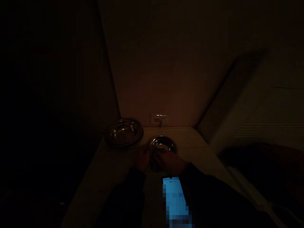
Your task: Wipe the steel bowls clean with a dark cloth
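In the dim light, a small shiny metal bowl is on the wooden tabletop in front of me. My left hand is at the bowl's near left edge, with its fingers curled by the rim. A dark, crumpled cloth hangs at the near side of the bowl. My right hand is closed on this cloth and presses it near the bowl's rim. Shadow hides most of the fingers and how the left hand meets the bowl.
Several wide metal dishes are stacked at the table's back left. A wall socket with a plug sits just behind the table. A lit phone lies near me, below my right wrist. Dark fabric is at the right.
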{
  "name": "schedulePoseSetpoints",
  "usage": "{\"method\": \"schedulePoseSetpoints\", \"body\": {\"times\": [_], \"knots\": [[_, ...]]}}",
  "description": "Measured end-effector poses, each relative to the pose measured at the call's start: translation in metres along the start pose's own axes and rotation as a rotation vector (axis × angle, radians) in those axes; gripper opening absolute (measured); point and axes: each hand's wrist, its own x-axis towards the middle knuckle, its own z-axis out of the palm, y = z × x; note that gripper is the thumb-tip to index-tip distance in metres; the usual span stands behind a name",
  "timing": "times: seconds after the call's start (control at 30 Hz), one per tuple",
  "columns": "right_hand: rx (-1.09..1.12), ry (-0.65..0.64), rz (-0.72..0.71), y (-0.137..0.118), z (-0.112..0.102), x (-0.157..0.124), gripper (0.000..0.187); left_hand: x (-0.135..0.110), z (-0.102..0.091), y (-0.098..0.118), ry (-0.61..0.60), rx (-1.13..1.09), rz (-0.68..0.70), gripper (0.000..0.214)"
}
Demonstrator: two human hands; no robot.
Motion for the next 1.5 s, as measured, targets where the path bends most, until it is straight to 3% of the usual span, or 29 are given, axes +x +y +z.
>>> {"method": "schedulePoseSetpoints", "body": {"times": [0.2, 0.47, 0.77, 1.07, 1.33, 1.5], "knots": [[-0.010, -0.093, -0.061, 0.013, -0.006, -0.019, 0.031, 0.000, -0.002, 0.000, 0.000, 0.010, 0.006, 0.031], [-0.056, 0.020, 0.051, -0.004, 0.007, 0.005, 0.039, 0.004, 0.000, -0.008, -0.005, 0.032, 0.019, 0.029], [-0.051, -0.088, -0.017, 0.004, -0.004, -0.020, 0.036, 0.002, -0.003, 0.002, 0.027, 0.027, -0.010, 0.028], [-0.116, 0.012, 0.123, -0.019, 0.000, 0.007, 0.044, 0.004, -0.008, 0.004, -0.028, 0.049, -0.034, 0.027], [-0.083, -0.088, 0.028, -0.004, -0.003, -0.019, 0.038, 0.002, -0.005, 0.007, -0.003, 0.020, -0.008, 0.030], [-0.089, -0.047, 0.048, -0.007, -0.002, -0.007, 0.041, 0.002, -0.005, 0.004, -0.022, 0.015, 0.002, 0.028]]}}
